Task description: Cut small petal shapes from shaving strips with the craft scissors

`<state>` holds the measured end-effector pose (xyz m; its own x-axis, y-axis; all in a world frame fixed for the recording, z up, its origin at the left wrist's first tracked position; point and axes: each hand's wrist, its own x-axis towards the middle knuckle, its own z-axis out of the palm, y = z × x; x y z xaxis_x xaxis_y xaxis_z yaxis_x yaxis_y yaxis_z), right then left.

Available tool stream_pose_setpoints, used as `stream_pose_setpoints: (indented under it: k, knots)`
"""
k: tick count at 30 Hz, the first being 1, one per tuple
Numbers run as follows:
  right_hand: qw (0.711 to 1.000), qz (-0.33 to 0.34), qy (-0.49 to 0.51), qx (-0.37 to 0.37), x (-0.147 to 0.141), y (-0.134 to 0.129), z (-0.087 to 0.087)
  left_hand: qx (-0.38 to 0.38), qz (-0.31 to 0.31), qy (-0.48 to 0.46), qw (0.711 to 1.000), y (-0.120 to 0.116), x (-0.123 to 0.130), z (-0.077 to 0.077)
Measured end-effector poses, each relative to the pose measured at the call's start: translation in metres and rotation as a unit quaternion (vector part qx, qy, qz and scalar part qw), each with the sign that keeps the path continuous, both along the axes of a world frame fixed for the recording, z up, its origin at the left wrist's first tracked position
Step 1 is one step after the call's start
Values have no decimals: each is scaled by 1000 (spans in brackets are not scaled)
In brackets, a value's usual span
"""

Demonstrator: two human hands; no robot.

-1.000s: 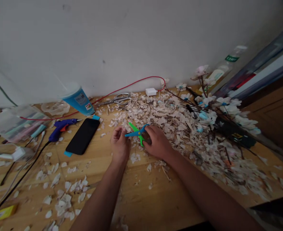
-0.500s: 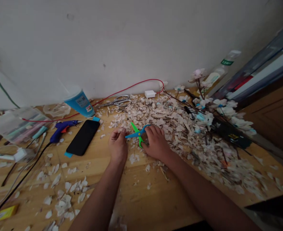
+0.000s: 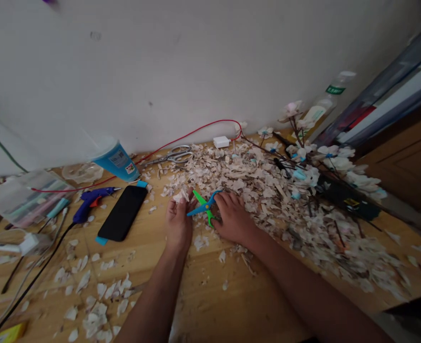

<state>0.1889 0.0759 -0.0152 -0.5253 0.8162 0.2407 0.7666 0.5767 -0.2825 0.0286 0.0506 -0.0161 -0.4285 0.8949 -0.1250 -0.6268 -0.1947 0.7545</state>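
My right hand (image 3: 231,216) has its fingers in the handles of blue-and-green scissors (image 3: 205,207), whose blades are spread apart and point left. Between thumb and fingers, my left hand (image 3: 179,221) pinches a small pale petal piece (image 3: 181,196), just left of the blade tips. Both hands are low over the wooden table. Beyond and to the right of them spreads a large heap of pale petals and scraps (image 3: 239,174).
A black phone (image 3: 123,213), a blue glue gun (image 3: 88,202), a blue cup (image 3: 116,161) and a plastic box (image 3: 35,197) stand left. Metal scissors (image 3: 174,155) lie behind. Flowered branches (image 3: 303,174) and a bottle (image 3: 317,112) are at right. Petals (image 3: 96,317) lie front left.
My left hand has turned up slightly, and a pale petal piece now shows above its fingertips. The view has shifted a little; the scissors remain in my right hand with their blades apart.
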Motion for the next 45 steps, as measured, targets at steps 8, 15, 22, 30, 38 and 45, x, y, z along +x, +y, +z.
stream_pose_setpoints:
  k: [8, 15, 22, 30, 38, 45]
  knots:
    - [999, 22, 21, -15, 0, 0, 2, 1, -5, -84, 996, 0, -2, -5]
    - [999, 26, 11, -35, -1, -3, 3, -4, -3, -106, 994, 0, -2, -7]
    - [997, 34, 39, -55, -1, -5, 6, 1, -26, -52, 998, 0, 4, -7]
    - [997, 27, 46, -49, -3, -5, 9, -9, -44, -67, 997, 2, 4, -10]
    - [998, 10, 43, -42, -7, -8, 7, -14, -48, -65, 997, 1, 3, -12]
    - [998, 18, 53, -33, -5, -6, 6, -12, -34, -71, 997, 2, 1, -18]
